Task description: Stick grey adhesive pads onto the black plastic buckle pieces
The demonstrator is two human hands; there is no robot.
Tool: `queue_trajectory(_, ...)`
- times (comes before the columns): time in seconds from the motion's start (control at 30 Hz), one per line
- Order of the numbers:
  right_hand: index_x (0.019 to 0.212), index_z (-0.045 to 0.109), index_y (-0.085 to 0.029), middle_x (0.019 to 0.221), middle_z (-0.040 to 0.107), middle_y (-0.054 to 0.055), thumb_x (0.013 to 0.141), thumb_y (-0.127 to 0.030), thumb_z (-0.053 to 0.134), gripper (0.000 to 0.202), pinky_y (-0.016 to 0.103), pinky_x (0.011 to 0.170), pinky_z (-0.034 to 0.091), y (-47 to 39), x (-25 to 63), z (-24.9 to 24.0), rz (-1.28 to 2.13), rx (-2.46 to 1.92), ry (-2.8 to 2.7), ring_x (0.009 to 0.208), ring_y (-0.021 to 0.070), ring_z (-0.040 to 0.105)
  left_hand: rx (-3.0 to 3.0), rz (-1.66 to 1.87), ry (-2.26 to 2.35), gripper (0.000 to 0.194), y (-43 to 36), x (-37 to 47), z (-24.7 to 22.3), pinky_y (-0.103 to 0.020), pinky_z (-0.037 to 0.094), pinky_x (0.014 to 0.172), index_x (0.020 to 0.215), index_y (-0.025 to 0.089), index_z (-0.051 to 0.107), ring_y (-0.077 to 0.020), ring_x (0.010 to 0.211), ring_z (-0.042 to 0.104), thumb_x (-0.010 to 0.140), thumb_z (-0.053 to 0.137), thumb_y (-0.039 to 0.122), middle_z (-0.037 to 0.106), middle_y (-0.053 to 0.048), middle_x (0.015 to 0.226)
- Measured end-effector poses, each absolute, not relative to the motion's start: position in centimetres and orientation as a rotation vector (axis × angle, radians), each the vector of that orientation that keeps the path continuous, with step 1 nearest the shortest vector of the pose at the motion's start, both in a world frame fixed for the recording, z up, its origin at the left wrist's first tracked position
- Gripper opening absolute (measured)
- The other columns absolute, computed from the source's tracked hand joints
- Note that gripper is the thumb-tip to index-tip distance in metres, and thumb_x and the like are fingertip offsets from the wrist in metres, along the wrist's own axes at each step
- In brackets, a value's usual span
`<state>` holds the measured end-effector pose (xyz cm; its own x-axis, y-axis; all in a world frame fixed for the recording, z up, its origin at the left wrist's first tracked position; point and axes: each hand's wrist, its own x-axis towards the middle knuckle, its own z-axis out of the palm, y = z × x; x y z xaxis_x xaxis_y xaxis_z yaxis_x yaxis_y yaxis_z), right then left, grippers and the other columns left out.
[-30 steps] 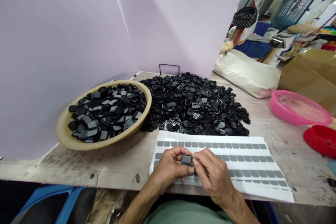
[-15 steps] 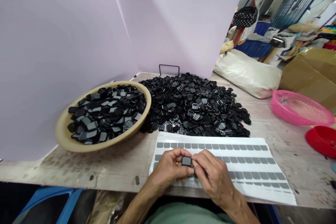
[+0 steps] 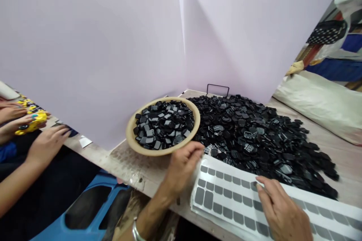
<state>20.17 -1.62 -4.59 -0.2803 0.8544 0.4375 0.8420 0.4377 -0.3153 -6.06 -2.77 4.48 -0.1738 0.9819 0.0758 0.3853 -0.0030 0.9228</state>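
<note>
My left hand (image 3: 182,167) is beside the front rim of the round beige basin (image 3: 131,141), its fingers curled and pinched together. Whatever lies between them is hidden. A silvery bangle is on that wrist. Over the white sheet (image 3: 209,220) with rows of grey stickers (image 3: 208,199), my right hand (image 3: 283,207) has thumb and index finger close together at one sticker (image 3: 254,185); whether it is lifted I cannot tell. Small black plastic pieces, many with grey faces (image 3: 164,124), fill the basin. A large pile of similar black pieces (image 3: 254,131) spreads behind the sheet.
Pale lilac panels (image 3: 98,45) stand behind the table. Another person's hand (image 3: 48,143) rests at the far left, near yellow objects (image 3: 32,122). A blue plastic chair (image 3: 85,211) is below the table edge. A white sack (image 3: 325,101) lies at the right.
The view has turned left, bringing another person's hands into sight. My hands have parted: the left moved toward the basin, the right onto the sticker sheet. The black piece between them is out of sight.
</note>
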Motion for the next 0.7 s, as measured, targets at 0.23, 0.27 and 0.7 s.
queue_trajectory(0.23, 0.095, 0.052, -0.026, 0.096, 0.064, 0.002, 0.095, -0.033, 0.033, 0.020, 0.031, 0.061, 0.045, -2.3, 19.0, -3.0, 0.386, -1.552, -2.204, 0.079, 0.0206, 0.062, 2.057, 1.389, 2.258, 0.028, 0.6, -13.3, 7.1, -0.045, 0.034, 0.103, 0.109, 0.018, 0.063, -0.0255, 0.117, 0.050, 0.089, 0.051, 0.032, 0.061, -0.009, 0.119)
queue_trajectory(0.27, 0.093, 0.051, -0.026, 0.094, 0.063, 0.001, 0.095, -0.032, 0.034, 0.019, 0.031, 0.062, 0.044, -2.5, 18.5, -2.8, 0.455, -1.564, -2.212, 0.078, 0.0199, 0.061, 2.102, 1.438, 2.212, 0.027, 0.4, -13.1, 6.7, -0.046, 0.033, 0.105, 0.109, 0.018, 0.063, -0.0253, 0.120, 0.048, 0.088, 0.052, 0.031, 0.060, -0.009, 0.121)
queue_trajectory(0.7, 0.083, 0.049, -0.022, 0.081, 0.056, 0.000, 0.089, -0.013, 0.041, 0.014, 0.031, 0.064, 0.037, -3.4, 13.9, -1.5, 0.485, -1.373, -2.603, 0.071, 0.0185, 0.054, 2.207, 0.615, 1.489, 0.054, -6.8, -7.3, -4.7, -0.059, 0.028, 0.106, 0.130, 0.024, 0.050, -0.0378, 0.140, 0.010, 0.082, 0.060, 0.045, 0.030, -0.015, 0.149)
